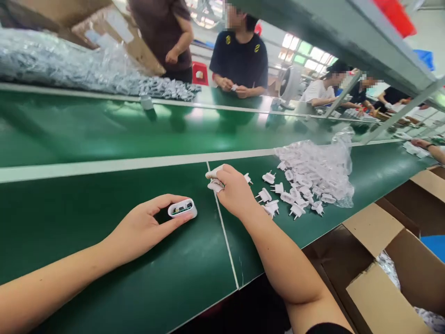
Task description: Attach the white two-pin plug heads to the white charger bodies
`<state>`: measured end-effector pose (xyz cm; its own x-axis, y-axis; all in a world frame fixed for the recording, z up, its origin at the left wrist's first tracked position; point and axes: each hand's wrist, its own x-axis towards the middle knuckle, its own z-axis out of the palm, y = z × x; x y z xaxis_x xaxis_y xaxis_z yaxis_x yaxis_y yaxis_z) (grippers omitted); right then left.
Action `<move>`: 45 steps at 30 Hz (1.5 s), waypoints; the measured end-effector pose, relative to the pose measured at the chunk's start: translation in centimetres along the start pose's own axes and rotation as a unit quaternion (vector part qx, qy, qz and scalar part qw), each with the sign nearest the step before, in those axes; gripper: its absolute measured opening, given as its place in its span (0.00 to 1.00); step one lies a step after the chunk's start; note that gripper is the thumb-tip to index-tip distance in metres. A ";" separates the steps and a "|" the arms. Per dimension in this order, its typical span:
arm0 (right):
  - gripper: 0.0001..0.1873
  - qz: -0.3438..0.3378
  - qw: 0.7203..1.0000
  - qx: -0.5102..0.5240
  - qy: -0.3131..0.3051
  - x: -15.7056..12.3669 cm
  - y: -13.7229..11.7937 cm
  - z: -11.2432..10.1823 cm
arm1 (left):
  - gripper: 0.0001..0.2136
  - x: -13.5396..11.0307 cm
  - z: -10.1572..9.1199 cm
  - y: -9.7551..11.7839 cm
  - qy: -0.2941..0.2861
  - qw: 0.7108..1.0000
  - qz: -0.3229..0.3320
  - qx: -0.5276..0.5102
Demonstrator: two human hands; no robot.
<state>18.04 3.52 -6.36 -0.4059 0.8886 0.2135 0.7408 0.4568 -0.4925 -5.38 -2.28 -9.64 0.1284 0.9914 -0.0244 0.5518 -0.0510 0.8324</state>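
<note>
Between the thumb and fingers of my left hand is a white oval charger housing. Its open end faces up, and a green circuit board shows inside. My right hand is pinched around a small white plug cap, mostly covered by the fingers. White material also covers a fingertip there; I cannot tell whether it is a finger cot. Just right of that hand lies a loose heap of white two-pin plug caps, some of them under a clear plastic bag.
The green bench has a white line across it. Open cardboard boxes stand at the front right. Beyond a pale rail runs a green belt bearing one white piece. Bagged grey parts and several people are behind.
</note>
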 end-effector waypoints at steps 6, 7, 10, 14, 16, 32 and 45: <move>0.19 -0.069 0.994 0.073 -0.054 -0.2 0.0 1.9 | 0.22 -1.4 0.6 -1.8 0.005 0.996 0.087 -0.023; 0.16 -0.059 0.994 0.082 -0.026 -0.3 0.0 1.7 | 0.24 -1.3 0.7 -1.9 0.006 0.995 0.094 -0.029; 0.10 0.024 0.997 0.061 0.043 -0.6 -0.3 0.5 | 0.25 -1.1 0.7 -2.3 0.003 0.994 0.105 -0.037; 0.16 0.167 0.982 -0.053 -0.070 -0.9 -1.0 -0.3 | 0.17 -1.1 0.6 -2.5 -0.013 0.993 0.112 -0.021; 0.20 0.186 0.973 -0.074 -0.111 -1.0 -1.3 -0.2 | 0.16 -1.1 0.6 -2.5 -0.018 0.993 0.113 -0.012; 0.27 0.140 0.967 0.089 -0.192 -2.3 -2.9 -0.2 | 0.13 -1.0 0.9 -2.3 -0.018 0.989 0.147 0.010; 0.11 0.027 0.960 0.265 0.083 -2.1 -3.1 0.5 | 0.17 -0.4 0.8 -1.7 -0.036 0.990 0.135 -0.017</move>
<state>16.33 0.20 -5.65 -0.2509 0.9250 0.2852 0.3643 0.3632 -0.8575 -5.73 -2.66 -11.53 0.3260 0.9312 0.1627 0.4610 -0.3069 0.8326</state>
